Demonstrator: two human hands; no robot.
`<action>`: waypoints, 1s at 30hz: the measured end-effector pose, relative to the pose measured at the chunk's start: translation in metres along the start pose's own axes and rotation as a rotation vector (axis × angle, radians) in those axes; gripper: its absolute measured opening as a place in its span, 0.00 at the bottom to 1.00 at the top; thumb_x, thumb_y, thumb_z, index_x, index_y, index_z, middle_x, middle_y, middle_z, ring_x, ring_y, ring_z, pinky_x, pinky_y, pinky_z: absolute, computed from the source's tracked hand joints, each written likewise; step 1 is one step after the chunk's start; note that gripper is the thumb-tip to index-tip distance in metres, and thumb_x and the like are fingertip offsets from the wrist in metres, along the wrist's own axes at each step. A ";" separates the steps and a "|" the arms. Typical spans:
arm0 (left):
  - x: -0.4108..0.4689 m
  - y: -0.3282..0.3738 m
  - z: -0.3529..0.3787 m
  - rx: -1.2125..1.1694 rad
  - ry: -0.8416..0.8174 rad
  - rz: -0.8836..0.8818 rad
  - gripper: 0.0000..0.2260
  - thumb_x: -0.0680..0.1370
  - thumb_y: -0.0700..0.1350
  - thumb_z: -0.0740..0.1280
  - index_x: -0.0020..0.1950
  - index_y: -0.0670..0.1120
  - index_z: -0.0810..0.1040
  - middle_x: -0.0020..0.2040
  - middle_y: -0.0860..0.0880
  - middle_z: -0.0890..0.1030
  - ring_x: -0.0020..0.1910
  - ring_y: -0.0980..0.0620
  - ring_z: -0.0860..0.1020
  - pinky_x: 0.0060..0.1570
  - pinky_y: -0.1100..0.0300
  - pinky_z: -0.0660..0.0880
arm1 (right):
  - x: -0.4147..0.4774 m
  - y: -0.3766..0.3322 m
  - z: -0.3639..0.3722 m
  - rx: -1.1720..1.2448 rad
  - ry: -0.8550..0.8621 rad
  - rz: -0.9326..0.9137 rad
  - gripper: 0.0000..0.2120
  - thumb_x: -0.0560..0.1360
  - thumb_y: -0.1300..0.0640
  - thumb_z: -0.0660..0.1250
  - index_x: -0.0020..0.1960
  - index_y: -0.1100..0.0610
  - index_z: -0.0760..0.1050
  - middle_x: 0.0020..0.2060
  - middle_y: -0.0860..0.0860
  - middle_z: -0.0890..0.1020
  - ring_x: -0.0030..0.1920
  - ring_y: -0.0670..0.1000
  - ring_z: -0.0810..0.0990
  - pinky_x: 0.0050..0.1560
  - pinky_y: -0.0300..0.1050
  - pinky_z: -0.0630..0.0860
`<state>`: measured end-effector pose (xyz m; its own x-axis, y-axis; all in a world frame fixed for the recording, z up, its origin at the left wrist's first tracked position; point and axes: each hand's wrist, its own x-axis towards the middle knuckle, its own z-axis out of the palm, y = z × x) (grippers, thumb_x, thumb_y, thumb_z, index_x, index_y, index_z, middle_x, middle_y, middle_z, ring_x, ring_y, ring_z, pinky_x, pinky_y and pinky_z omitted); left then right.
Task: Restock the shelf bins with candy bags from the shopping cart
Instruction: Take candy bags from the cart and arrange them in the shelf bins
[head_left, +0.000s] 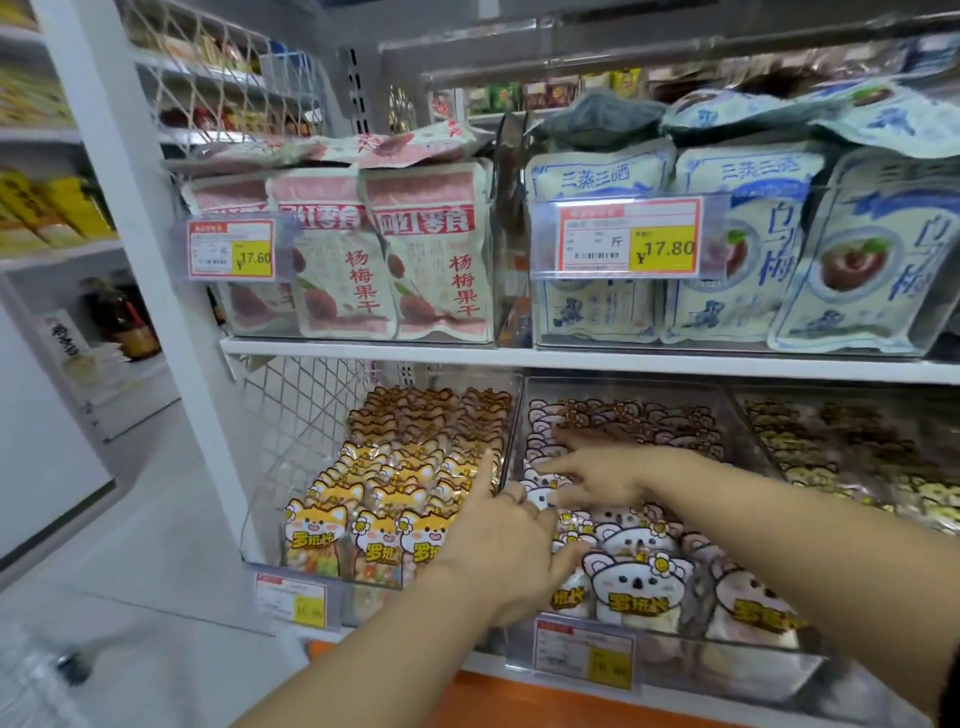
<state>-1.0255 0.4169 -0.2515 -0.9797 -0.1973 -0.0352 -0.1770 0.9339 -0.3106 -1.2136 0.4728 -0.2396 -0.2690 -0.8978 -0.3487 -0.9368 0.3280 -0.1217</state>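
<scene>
Two clear shelf bins sit side by side on the lower shelf. The left bin (270, 530) holds rows of yellow fox candy bags (322, 535). In the middle bin (670, 654) stand white koala candy bags (636, 582). My left hand (506, 540) reaches over the divider between the bins, fingers spread and touching the koala bags at the bin's left side. My right hand (597, 470) lies further back in the same bin, fingers straight and pressing on the bags there. Neither hand holds a bag. The shopping cart is out of view.
A third bin (831, 457) of brownish bags sits to the right. The upper shelf (519, 358) carries red-and-white dried fruit bags (436, 254) and blue plum bags (743, 244) behind price tags. A white upright (135, 218) stands left, with floor below it.
</scene>
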 end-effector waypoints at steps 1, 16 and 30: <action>0.002 -0.001 0.000 -0.008 -0.007 -0.006 0.34 0.82 0.63 0.38 0.75 0.45 0.68 0.63 0.43 0.80 0.70 0.43 0.68 0.74 0.34 0.37 | -0.008 0.001 -0.003 0.088 0.053 -0.020 0.27 0.82 0.41 0.57 0.79 0.45 0.60 0.81 0.51 0.55 0.79 0.53 0.56 0.77 0.46 0.56; 0.002 -0.015 0.004 -0.204 -0.057 0.096 0.38 0.77 0.70 0.43 0.80 0.50 0.57 0.71 0.47 0.71 0.71 0.46 0.62 0.75 0.45 0.54 | 0.005 -0.023 0.005 -0.070 0.193 0.083 0.09 0.73 0.58 0.68 0.36 0.53 0.71 0.33 0.52 0.71 0.36 0.55 0.71 0.35 0.45 0.68; 0.000 -0.010 -0.028 -0.338 -0.279 0.033 0.39 0.75 0.65 0.67 0.79 0.49 0.57 0.75 0.47 0.65 0.76 0.46 0.60 0.74 0.31 0.39 | -0.008 -0.021 0.005 -0.108 0.250 0.046 0.15 0.77 0.50 0.70 0.35 0.56 0.73 0.30 0.51 0.73 0.38 0.57 0.74 0.33 0.45 0.66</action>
<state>-1.0266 0.4156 -0.2216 -0.9305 -0.1952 -0.3100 -0.2122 0.9770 0.0217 -1.1903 0.4742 -0.2386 -0.3461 -0.9318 -0.1096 -0.9372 0.3488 -0.0065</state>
